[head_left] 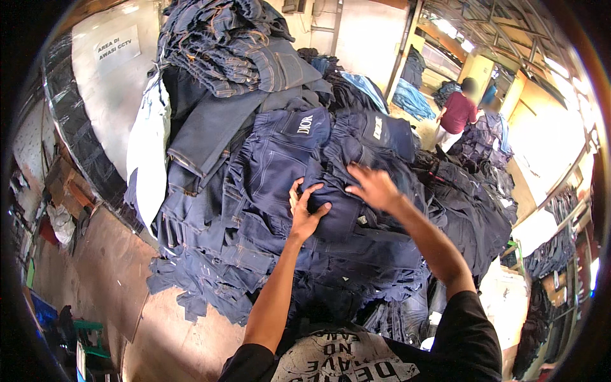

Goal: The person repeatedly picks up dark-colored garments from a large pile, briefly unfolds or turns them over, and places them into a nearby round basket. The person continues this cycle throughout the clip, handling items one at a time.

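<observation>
A large heap of dark blue denim garments (267,210) is seen in the middle of the view, and it is carried by a brown wooden worktop (102,267) whose bare part shows at the left edge of the heap. The left hand (307,212) is laid on the topmost dark blue denim piece with pale stitching (280,159), near the centre of the heap; its fingers are curled and a fold of the cloth is pinched between the thumb and the other fingers. The right hand (374,186) is placed just beside it, a little higher on the same piece; its fingers are spread wide and flat, and the picture is blurred there, so it cannot be told if the cloth is really touched or held. Behind this piece, at the far edge of the heap, a second stack of folded grey-blue denim trousers (235,44) is piled higher. At the left side of the heap a white cloth (147,153) is hanging down, touching the denim. More dark garments (471,204) are spread to the right side, near the right forearm. Far behind, at the upper right, a person in a dark red shirt (458,111) is standing near other piles of blue cloth (412,99), well apart from the hands.
</observation>
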Tool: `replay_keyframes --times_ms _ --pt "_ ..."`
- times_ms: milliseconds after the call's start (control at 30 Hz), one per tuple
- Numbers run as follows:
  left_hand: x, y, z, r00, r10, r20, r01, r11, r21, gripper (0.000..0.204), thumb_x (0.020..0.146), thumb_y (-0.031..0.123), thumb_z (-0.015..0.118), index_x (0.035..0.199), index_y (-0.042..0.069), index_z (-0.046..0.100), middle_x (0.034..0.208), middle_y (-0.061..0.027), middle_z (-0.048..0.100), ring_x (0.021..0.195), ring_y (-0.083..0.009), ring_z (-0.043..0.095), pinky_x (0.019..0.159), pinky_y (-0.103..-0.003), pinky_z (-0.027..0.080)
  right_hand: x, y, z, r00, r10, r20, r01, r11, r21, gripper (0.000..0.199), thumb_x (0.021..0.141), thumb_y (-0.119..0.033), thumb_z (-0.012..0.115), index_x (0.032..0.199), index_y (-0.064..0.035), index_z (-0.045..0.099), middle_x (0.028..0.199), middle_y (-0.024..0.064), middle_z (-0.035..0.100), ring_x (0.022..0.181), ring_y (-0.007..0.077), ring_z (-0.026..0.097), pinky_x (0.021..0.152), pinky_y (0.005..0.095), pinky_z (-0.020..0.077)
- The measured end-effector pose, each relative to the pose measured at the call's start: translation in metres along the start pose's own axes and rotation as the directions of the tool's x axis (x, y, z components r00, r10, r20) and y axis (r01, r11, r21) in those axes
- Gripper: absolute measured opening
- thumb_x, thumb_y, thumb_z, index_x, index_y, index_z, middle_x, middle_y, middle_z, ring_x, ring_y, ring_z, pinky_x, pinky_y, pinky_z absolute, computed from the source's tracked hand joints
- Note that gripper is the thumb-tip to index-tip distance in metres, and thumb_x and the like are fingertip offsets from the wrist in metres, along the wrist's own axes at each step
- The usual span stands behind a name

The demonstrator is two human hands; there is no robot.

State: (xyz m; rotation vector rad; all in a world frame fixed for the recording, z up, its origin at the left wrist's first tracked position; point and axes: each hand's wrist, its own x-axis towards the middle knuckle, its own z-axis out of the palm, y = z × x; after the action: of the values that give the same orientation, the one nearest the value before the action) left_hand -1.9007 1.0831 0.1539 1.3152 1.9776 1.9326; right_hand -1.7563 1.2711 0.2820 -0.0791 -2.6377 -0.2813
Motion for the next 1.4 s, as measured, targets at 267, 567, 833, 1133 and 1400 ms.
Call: replay_keyframes --times_ms 267,567,833,1133,1400 --pt "0.004 -0.006 0.006 0.999 -0.026 -0.028 0.026 1.0 0.012 0.063 0.079 0.025 0.092 0.137 0.025 0.068 0.161 -0.0124 0.032 0.151 -0.0356 0.031 0.121 -0.048 0.032 -0.017 0.02 0.021 1.0 0.009 0.019 -0.012 0.98 0.198 0.082 0.086 -0.049 0.08 0.153 -0.0134 0.048 0.126 0.0251 0.071 0.101 0.0455 0.072 0.086 0.0518 0.0593" --pt "-0.025 -0.037 -0.049 0.734 -0.39 -0.556 0.046 0.846 -0.532 0.055 0.09 0.006 0.082 0.136 0.008 0.052 0.144 -0.0104 0.051 0.116 -0.0151 0.053 0.092 -0.028 0.051 0.041 0.145 -0.026 0.792 0.55 -0.267 -0.494 0.833 0.249 0.043 0.096 -0.023 0.067 0.132 -0.0003 0.065 0.124 0.03 0.07 0.118 0.0468 0.066 0.103 0.0519 0.0514" --pt "0.008 -0.031 -0.107 0.651 -0.749 -0.125 0.492 0.541 -0.682 0.105 0.082 0.049 0.088 0.159 0.002 0.034 0.149 -0.0147 0.053 0.119 -0.0266 0.058 0.095 -0.041 0.047 0.176 0.099 -0.152 0.788 0.253 -0.561 -0.397 0.906 -0.149 0.03 0.1 -0.026 0.059 0.124 -0.0092 0.065 0.091 0.0251 0.074 0.09 0.0463 0.072 0.08 0.0583 0.0545" --pt "0.025 -0.007 -0.096 0.911 -0.404 0.079 0.24 0.367 -0.899 0.029 0.096 0.02 0.07 0.118 0.004 0.063 0.11 -0.0051 0.071 0.103 -0.0181 0.067 0.095 -0.037 0.051 0.155 -0.124 -0.039 0.966 -0.108 -0.233 0.082 0.99 -0.116 0.026 0.097 -0.022 0.063 0.116 -0.0055 0.058 0.078 0.0147 0.072 0.062 0.0345 0.073 0.056 0.0476 0.0583" --pt "0.001 0.028 -0.106 0.924 -0.306 0.227 0.25 0.035 -0.968 0.04 0.098 0.023 0.055 0.133 0.006 0.062 0.129 -0.0125 0.072 0.116 -0.0264 0.069 0.105 -0.041 0.053 0.06 -0.186 0.005 0.993 -0.002 -0.115 0.032 0.965 0.259 0.092 0.088 -0.05 0.077 0.151 0.0037 0.035 0.145 0.0325 0.054 0.132 0.0544 0.054 0.113 0.0716 0.0352"
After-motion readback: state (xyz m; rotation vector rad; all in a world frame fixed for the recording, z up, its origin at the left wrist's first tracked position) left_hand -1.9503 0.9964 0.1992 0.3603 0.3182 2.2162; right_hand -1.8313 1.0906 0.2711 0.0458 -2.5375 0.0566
